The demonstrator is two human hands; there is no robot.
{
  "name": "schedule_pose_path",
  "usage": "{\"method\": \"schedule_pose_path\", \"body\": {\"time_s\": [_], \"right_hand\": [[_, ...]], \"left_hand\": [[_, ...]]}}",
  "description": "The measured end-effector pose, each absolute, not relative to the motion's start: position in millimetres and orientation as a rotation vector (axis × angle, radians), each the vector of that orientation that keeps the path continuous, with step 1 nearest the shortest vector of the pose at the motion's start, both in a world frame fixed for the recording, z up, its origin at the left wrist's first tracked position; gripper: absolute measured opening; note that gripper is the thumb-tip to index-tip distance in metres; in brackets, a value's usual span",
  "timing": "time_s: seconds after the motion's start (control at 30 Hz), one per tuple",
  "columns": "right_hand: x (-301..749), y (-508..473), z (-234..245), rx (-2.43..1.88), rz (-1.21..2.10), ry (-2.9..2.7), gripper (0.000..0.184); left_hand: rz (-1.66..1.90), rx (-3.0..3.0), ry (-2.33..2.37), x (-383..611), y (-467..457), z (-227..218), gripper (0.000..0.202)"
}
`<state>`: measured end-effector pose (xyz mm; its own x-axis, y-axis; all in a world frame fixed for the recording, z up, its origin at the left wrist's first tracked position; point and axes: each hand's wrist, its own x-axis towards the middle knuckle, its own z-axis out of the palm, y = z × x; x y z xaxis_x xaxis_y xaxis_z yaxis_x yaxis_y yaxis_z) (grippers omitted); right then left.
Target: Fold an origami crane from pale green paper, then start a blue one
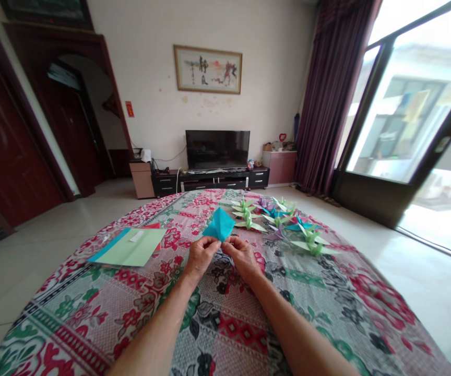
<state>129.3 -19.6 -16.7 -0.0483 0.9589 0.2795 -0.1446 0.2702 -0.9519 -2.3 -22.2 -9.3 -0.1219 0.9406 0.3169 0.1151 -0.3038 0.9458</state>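
A partly folded piece of blue origami paper (221, 223) is held up over the middle of the table, its pointed end upward. My left hand (202, 256) pinches its lower left edge between thumb and fingers. On the other side my right hand (241, 254) pinches the lower right edge, the two thumbs close together. Right of my hands stand several folded paper cranes, among them a green crane (313, 243), a blue crane (299, 223) and a purple crane (278, 231). To the left lies a stack of coloured paper sheets (131, 248), light green on top with blue and red edges showing.
A patterned cloth covers the round table (143, 318). Beyond it, a television (217, 150) stands on a low black cabinet (198, 183) against the wall. A dark curtain (323, 99) and a glass door (401, 115) are at the right; wooden doors are at the left.
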Motion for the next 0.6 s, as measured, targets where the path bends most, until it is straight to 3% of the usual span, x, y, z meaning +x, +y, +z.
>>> {"method": "schedule_pose_path", "body": {"time_s": [0.27, 0.6], "right_hand": [[130.9, -20.0, -17.1, -0.874, 1.095, -1.288, 0.031], [132.4, -22.3, -14.9, -0.867, 1.069, -1.362, 0.031]], "left_hand": [[1.506, 1.487, 1.214, -0.1, -21.9, -10.3, 0.016], [1.500, 1.348, 1.085, 2.7, -20.7, -14.8, 0.025]]}}
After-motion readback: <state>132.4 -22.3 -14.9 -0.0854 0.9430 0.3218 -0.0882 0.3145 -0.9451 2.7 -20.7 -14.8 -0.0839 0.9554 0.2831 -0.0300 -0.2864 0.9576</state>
